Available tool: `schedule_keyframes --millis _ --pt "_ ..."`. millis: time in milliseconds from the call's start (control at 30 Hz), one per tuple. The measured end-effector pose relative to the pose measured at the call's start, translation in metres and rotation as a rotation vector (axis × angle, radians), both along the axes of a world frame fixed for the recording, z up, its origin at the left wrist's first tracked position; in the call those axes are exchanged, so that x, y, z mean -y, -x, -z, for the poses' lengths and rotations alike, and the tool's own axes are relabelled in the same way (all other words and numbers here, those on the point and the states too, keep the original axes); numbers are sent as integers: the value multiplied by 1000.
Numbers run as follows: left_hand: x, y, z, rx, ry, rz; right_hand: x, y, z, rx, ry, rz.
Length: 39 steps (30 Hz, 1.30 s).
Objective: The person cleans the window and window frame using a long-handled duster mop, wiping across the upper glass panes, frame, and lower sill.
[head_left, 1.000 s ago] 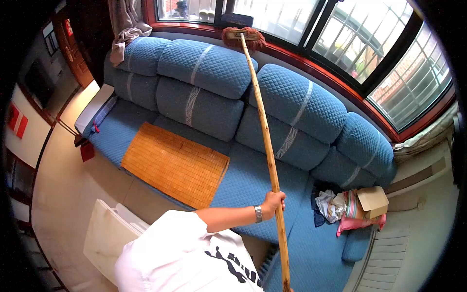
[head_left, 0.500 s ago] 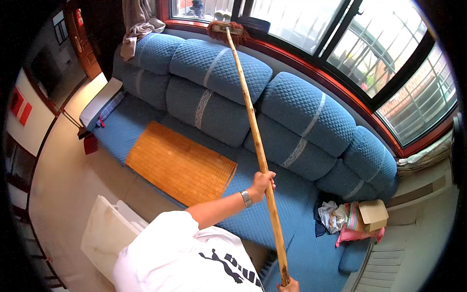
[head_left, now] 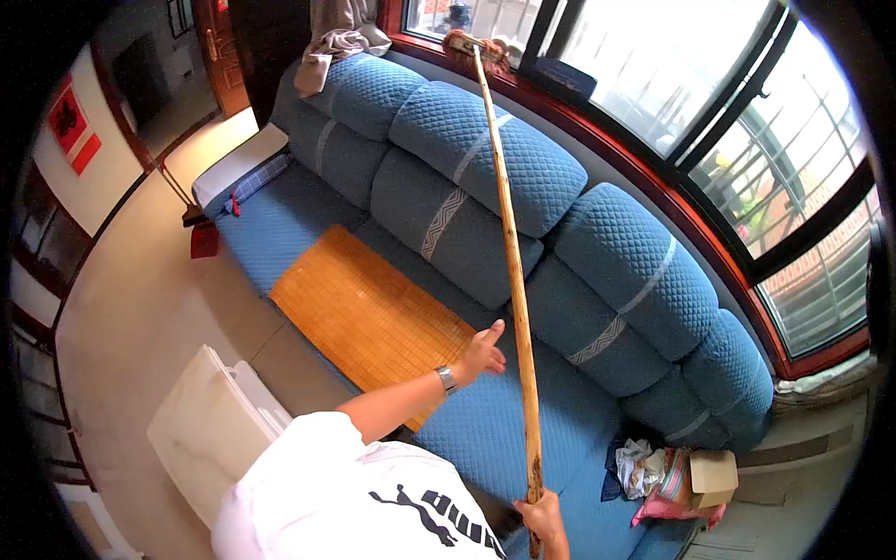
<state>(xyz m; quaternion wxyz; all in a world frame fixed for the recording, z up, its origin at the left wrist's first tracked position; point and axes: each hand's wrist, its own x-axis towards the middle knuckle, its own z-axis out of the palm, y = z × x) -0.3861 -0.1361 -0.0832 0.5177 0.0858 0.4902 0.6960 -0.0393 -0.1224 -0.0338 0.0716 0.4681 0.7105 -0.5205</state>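
Note:
A long-handled mop slants across the view, with its reddish-brown mop head (head_left: 492, 62) at the window sill and its wooden handle (head_left: 511, 245) running down over the blue sofa (head_left: 569, 439). Near the handle's lower end, my right hand (head_left: 543, 515) is wrapped around the wood. My left hand (head_left: 483, 355), with a watch (head_left: 446, 379) on the wrist, is just left of the handle. It is off the wood, thumb raised and fingers apart, with nothing in it.
An orange-brown mat (head_left: 369, 313) covers part of the seat. A marble-look table (head_left: 201, 434) stands at lower left. A cardboard box (head_left: 714, 478) and cloths lie at the sofa's right end. A dark flat object (head_left: 566, 78) is beside the mop head by the window (head_left: 677, 65).
My left hand has let go of the handle. The mop head has slid left along the sill, away from the dark object. The camera view has shifted, and my right hand shows more fully.

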Motion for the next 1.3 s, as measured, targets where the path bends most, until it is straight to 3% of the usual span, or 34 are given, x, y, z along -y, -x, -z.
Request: schedule_keyframes --millis 33,100,333,467,667,833,1067,1233,1300 --pt "11 3 9 1 0 -12 1 6 1 1 0 -12" --pt "36 11 17 15 149 -69 3 20 -2 -66 -246 -121" --pt "108 21 88 191 359 -128 -26 64 23 -27 -120 -199" --pt "132 25 89 264 367 -117 -26 130 17 -120 -66 -181" --pt "163 32 86 235 376 -172 -33 222 6 -207 227 -197" --pt "198 42 82 206 419 -308 -16 288 32 -415 770 -171" --pt "232 55 97 236 435 -352 44 360 43 -524 902 -184" --pt "212 52 80 262 436 -324 56 386 39 -553 1064 -213" --pt "200 54 76 264 390 -283 54 381 28 -541 1012 -198"
